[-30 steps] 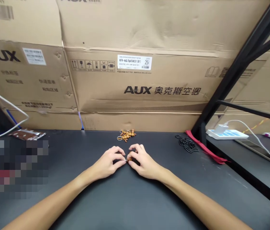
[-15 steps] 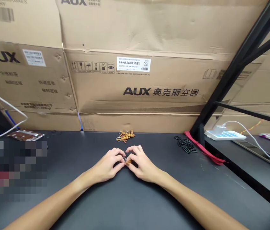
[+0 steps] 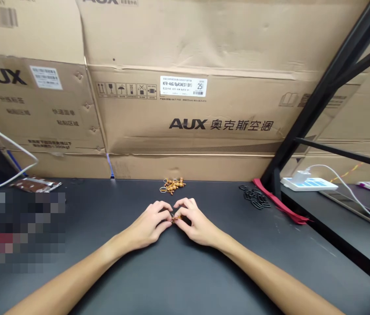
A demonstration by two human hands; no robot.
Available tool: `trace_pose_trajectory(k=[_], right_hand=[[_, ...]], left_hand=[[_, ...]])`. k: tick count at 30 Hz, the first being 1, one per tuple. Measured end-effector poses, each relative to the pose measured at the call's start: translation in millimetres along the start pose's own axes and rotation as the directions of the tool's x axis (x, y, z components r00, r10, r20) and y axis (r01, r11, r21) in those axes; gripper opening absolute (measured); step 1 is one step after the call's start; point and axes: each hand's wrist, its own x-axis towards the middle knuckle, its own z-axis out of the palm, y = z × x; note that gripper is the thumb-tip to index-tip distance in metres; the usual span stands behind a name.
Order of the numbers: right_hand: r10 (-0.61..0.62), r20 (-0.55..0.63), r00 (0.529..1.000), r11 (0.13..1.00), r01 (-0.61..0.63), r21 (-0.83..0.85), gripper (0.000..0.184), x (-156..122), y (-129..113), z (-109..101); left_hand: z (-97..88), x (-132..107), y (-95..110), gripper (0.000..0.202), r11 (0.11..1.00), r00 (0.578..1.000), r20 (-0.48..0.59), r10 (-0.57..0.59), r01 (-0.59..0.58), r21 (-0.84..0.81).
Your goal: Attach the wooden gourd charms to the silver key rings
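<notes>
1. Trinket [image 3: 177,218], small & brown, w/ metal ring [image 3: 172,215] at one end: btwn both hands' fingertips, approx mid-width of tabletop [image 3: 178,280], short of far edge. Resting on surface or lifted a bit? Can't tell.
2. L hand [image 3: 148,224]: thumb + index pinching metal ring, coming in from L.
3. R hand [image 3: 195,222]: thumb + index pinching the brown body, coming in from R.
4. Key relation: ring end lies L, body R, so long axis seems to run crosswise, approx parallel to far edge. Fingers cover most of it; exact tilt unclear.
5. Nearer hand: R for the body, L for the ring. Fingertips nearly meet; contact btwn hands can't be made out.
6. Pile of similar trinkets [image 3: 174,186], some w/ rings: straight beyond the hands, nr middle of far edge, apart from both.
7. Black loops [image 3: 255,197]: twd far R corner, beside red strap [image 3: 278,202], well apart from R hand.
</notes>
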Motion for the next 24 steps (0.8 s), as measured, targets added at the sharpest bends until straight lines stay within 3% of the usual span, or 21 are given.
trace_pose_trajectory(k=[7, 16, 24], right_hand=[[0.030, 0.008, 1.000, 0.999, -0.030, 0.014, 0.014, 0.1, 10.3, -3.4], [0.060, 0.036, 0.998, 0.995, -0.063, 0.080, 0.015, 0.5, 1.7, -3.1], [0.111, 0.066, 0.992, 0.988, -0.117, 0.104, 0.018, 1.9, 5.8, -6.0]], left_hand=[[-5.2, 2.7, 1.1, 0.015, 0.998, 0.997, 0.064, -0.053, 0.055, -0.029], [-1.3, 0.1, 2.8, 0.014, 0.999, 0.999, -0.009, -0.031, 0.030, -0.033], [-5.0, 3.9, -0.2, 0.022, 0.995, 0.996, 0.044, -0.078, 0.080, -0.067]])
